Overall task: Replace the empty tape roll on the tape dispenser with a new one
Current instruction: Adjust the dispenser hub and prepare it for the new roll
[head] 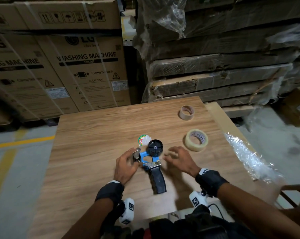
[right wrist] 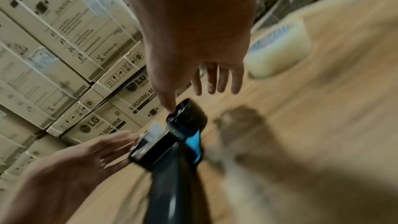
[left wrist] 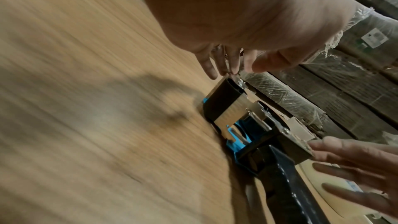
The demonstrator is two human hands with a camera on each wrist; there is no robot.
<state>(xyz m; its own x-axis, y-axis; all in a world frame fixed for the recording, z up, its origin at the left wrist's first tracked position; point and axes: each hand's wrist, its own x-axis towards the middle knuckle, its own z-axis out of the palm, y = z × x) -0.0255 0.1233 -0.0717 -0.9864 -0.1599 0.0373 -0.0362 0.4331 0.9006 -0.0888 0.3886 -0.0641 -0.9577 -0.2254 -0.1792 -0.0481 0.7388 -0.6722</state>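
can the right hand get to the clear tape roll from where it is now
Probably yes. The right hand hovers open beside the tape dispenser, and the clear tape roll lies flat just beyond its fingers with only bare table between them.

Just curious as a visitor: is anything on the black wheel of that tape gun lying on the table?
No roll sits on the black wheel; its hub is bare. Behind it lies a crumpled wrapper, partly hidden. What lies under the tape dispenser is covered.
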